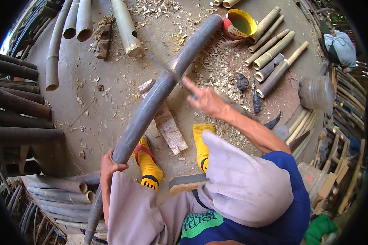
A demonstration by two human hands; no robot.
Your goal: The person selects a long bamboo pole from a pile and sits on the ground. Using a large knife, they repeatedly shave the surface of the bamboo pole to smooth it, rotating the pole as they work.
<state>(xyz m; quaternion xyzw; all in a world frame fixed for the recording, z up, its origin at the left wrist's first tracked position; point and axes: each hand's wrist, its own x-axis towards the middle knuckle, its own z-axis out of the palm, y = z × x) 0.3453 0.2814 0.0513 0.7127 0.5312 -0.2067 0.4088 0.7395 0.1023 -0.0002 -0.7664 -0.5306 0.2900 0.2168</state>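
Note:
A long dark grey bamboo pole (151,102) runs diagonally across the middle, from beside my left hip up to the far paint bucket. My left hand (111,165) is closed round its near part, thumb on top. Against the pole's upper half lies a knife (162,64), its blade smeared by motion, where a pale cut patch (174,65) shows on the bamboo. My right hand (206,100) grips the knife's handle, which is mostly hidden by the fingers. Under the pole is a chipped wooden block (169,130), between my yellow-socked feet.
A red and yellow bucket (249,30) with murky liquid stands at the pole's far end. Cut bamboo lengths (274,51) lie to the far right, thicker tubes (24,136) at the left. Wood chips (218,61) litter the floor. Another person (340,49) is at the right rim.

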